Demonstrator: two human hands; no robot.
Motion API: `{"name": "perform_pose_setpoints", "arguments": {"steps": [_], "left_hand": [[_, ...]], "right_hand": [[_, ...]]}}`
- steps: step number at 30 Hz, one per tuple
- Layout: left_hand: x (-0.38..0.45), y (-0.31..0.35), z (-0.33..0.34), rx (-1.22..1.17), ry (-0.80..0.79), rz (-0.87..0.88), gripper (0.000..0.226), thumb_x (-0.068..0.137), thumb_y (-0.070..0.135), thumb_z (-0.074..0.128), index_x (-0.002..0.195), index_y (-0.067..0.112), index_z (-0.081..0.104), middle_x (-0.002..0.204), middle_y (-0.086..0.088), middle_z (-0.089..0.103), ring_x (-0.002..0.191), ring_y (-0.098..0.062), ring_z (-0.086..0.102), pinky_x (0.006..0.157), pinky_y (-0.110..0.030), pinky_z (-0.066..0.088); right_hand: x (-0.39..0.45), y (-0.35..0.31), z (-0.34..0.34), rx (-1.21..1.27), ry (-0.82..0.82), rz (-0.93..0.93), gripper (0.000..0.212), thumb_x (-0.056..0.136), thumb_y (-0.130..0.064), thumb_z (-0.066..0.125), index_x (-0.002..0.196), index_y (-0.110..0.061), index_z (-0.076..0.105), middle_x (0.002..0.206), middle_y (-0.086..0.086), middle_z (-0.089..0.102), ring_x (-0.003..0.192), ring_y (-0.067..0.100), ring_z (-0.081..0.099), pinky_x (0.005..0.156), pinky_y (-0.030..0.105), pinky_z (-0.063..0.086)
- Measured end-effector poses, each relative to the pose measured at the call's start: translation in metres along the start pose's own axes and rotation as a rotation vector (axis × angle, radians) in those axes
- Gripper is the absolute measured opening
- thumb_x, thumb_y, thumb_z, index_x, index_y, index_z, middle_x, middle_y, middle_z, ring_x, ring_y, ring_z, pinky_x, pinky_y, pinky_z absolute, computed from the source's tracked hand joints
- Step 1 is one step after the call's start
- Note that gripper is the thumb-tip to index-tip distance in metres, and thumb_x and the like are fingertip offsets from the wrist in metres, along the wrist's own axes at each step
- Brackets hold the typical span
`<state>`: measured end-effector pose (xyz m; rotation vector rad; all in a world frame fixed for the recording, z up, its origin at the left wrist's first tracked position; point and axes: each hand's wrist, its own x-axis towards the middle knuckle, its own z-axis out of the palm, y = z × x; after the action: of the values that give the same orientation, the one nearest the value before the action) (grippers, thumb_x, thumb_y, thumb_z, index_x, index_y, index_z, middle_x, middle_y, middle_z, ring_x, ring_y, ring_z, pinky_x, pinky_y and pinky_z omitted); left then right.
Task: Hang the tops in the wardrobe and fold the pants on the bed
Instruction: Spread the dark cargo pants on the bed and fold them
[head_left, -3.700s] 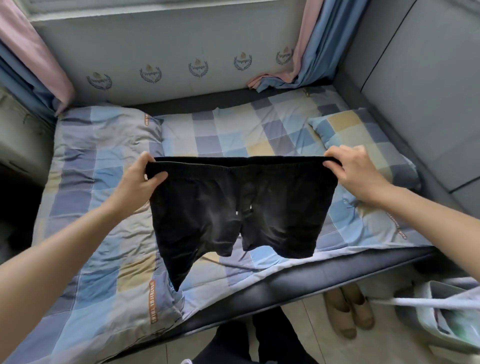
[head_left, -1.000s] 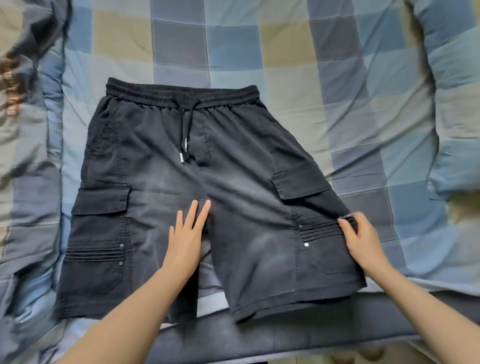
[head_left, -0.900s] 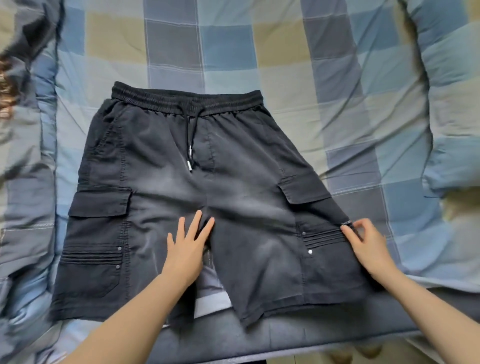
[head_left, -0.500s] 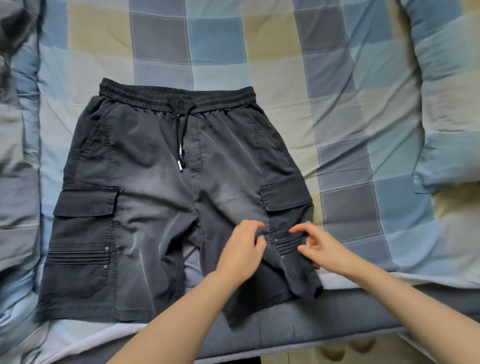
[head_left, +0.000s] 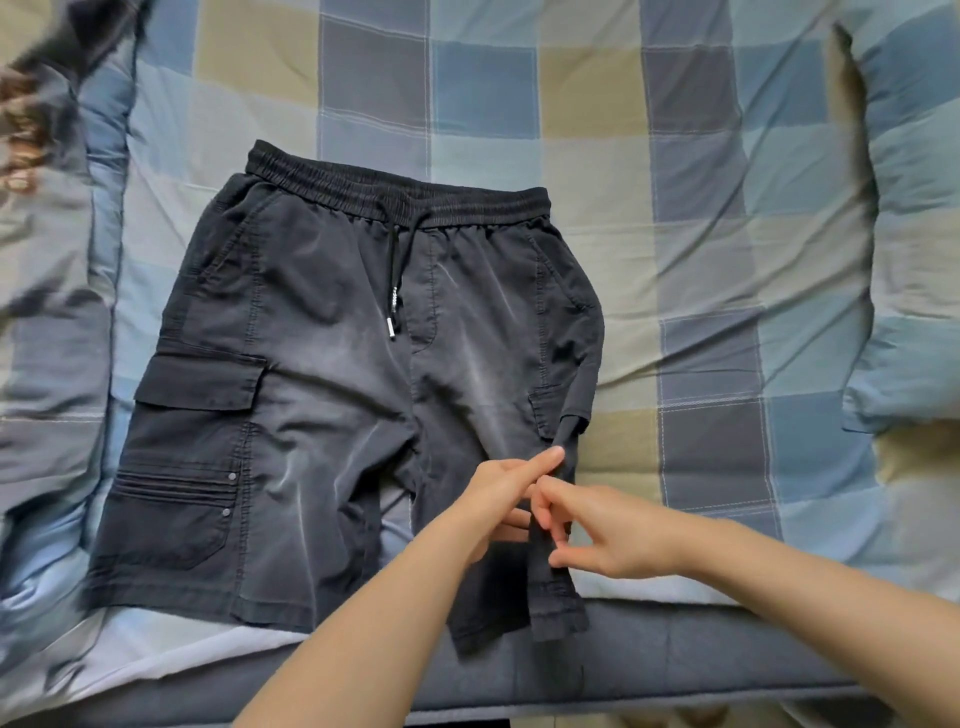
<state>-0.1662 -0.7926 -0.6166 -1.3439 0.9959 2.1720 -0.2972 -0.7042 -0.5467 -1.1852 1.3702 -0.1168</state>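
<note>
Black cargo shorts (head_left: 322, 395) lie face up on the checked quilt (head_left: 701, 218), waistband away from me, drawstring hanging down the middle. The right leg's outer edge is lifted and bunched inward, hiding most of its cargo pocket. My left hand (head_left: 501, 499) and my right hand (head_left: 608, 535) meet at that leg, both pinching the raised fold of fabric near the hem. The left leg lies flat with its pocket showing.
A dark mattress edge (head_left: 675, 660) runs along the near side of the bed. A checked pillow (head_left: 914, 260) lies at the right. A rumpled quilt fold (head_left: 47, 312) rises at the left, with a blurred dark thing at the top left corner.
Earlier I held the shorts up by the waistband; they then lay flat. My right hand has drawn the right leg's outer edge inward, and my left hand moved over from the crotch.
</note>
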Motion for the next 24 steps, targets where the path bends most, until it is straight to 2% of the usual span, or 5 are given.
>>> {"name": "perform_pose_setpoints", "arguments": {"steps": [4,9,14,17,24], "left_hand": [[-0.003,-0.004,-0.013,0.069,0.087,0.160,0.020,0.081,0.027,0.073,0.071,0.011,0.067,0.064,-0.001,0.062,0.065,-0.016,0.056,0.069,-0.032,0.047],[-0.007,-0.021,-0.037,0.473,0.343,0.293,0.028,0.089,0.026,0.062,0.064,0.024,0.051,0.063,0.008,0.057,0.069,-0.017,0.053,0.066,-0.031,0.042],[-0.026,-0.038,-0.058,0.401,0.245,0.347,0.021,0.092,0.024,0.062,0.071,0.029,0.059,0.071,0.011,0.064,0.073,-0.012,0.059,0.072,-0.030,0.049],[-0.048,-0.044,-0.073,0.343,0.147,0.373,0.008,0.094,0.023,0.061,0.091,0.025,0.068,0.089,0.009,0.072,0.087,-0.007,0.066,0.084,-0.029,0.053],[-0.100,-0.048,-0.126,0.247,-0.023,0.418,0.021,0.091,0.014,0.061,0.102,0.029,0.069,0.103,0.012,0.073,0.100,-0.003,0.065,0.089,-0.022,0.050]], "right_hand": [[0.012,-0.013,0.001,0.109,-0.024,-0.064,0.012,0.087,-0.016,0.063,0.091,-0.023,0.055,0.092,-0.009,0.072,0.093,0.010,0.066,0.088,0.032,0.050],[0.050,0.001,-0.059,0.558,0.688,0.278,0.012,0.095,-0.007,0.052,0.085,-0.003,0.057,0.065,0.009,0.061,0.060,0.026,0.058,0.068,0.042,0.056],[0.109,0.034,-0.117,0.670,0.870,0.635,0.046,0.098,-0.037,0.046,0.121,0.003,0.052,0.109,0.028,0.058,0.088,0.033,0.063,0.083,0.040,0.054],[0.141,0.019,-0.136,0.803,0.873,0.642,0.062,0.097,-0.052,0.042,0.132,-0.002,0.046,0.123,0.013,0.059,0.096,0.026,0.061,0.079,0.034,0.052],[0.201,-0.014,-0.161,0.751,0.982,0.685,0.016,0.089,-0.008,0.058,0.079,-0.016,0.049,0.079,0.006,0.054,0.048,0.012,0.053,0.039,0.018,0.042]]}}
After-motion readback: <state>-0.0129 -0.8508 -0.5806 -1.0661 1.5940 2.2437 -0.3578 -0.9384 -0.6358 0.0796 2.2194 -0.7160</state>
